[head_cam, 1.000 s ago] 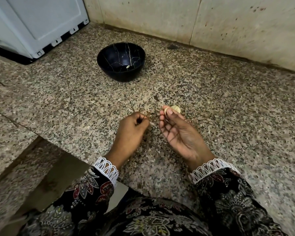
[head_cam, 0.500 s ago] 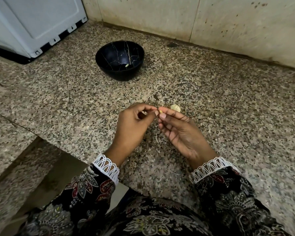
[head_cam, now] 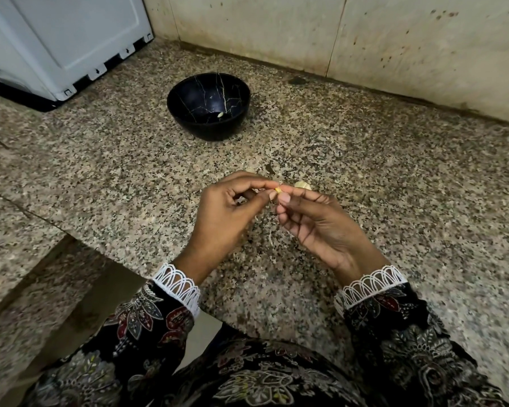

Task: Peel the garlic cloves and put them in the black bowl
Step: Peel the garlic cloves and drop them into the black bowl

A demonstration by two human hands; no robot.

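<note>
While both hands meet above the granite surface (head_cam: 394, 171), left hand (head_cam: 227, 212) and right hand (head_cam: 321, 227) pinch one garlic clove (head_cam: 278, 189). Beyond sits the black bowl (head_cam: 188, 118).

A speckled granite floor (head_cam: 394, 177) meets stained beige wall panels (head_cam: 409, 45) along the far edge; a white appliance (head_cam: 56, 39) stands at the far-left corner.

Open speckled granite counter (head_cam: 394, 177) lies all around the black bowl (head_cam: 208, 108). Behind the bowl a tiled wall (head_cam: 365, 48) blocks the way; to the bowl's left stands a white appliance (head_cam: 56, 42). Near the bowl's front, a garlic piece (head_cam: 303, 185) rests.
</note>
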